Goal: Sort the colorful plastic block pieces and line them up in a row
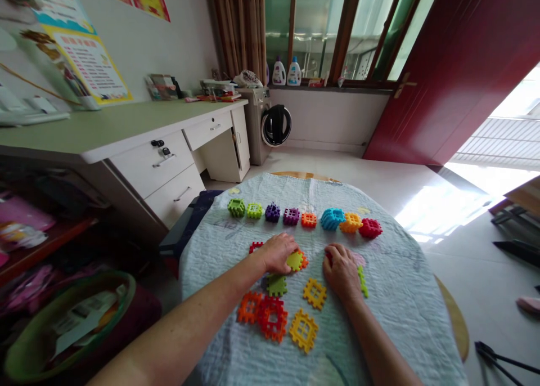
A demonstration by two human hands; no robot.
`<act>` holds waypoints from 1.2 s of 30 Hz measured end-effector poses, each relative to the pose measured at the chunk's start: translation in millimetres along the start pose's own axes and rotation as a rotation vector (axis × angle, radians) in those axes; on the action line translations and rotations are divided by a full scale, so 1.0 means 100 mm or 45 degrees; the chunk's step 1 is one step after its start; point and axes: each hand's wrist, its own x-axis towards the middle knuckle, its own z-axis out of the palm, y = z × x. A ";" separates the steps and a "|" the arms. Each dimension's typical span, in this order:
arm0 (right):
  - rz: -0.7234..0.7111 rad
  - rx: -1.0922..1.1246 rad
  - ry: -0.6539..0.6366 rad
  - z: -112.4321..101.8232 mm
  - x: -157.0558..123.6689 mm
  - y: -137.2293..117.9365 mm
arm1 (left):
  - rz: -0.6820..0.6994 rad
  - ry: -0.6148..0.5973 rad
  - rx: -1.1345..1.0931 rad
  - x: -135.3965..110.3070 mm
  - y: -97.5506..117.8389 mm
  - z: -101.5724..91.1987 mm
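My left hand lies on a quilted pale blue cloth, its fingertips on a lime green plastic waffle block with an orange block partly under it. My right hand curls over a red block, mostly hidden, with a green block just beyond its thumb side. Several colored blocks stand in a row above my hands. Below them lie loose a green block, yellow blocks, and overlapping orange and red blocks.
A white desk with drawers stands left of the cloth, above a green-rimmed basket. A front-loading washer and detergent bottles stand behind. A dark red door stands open at right.
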 end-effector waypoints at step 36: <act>-0.011 -0.014 -0.025 0.00 0.00 0.01 | -0.706 0.101 0.385 0.06 -1.27 -0.70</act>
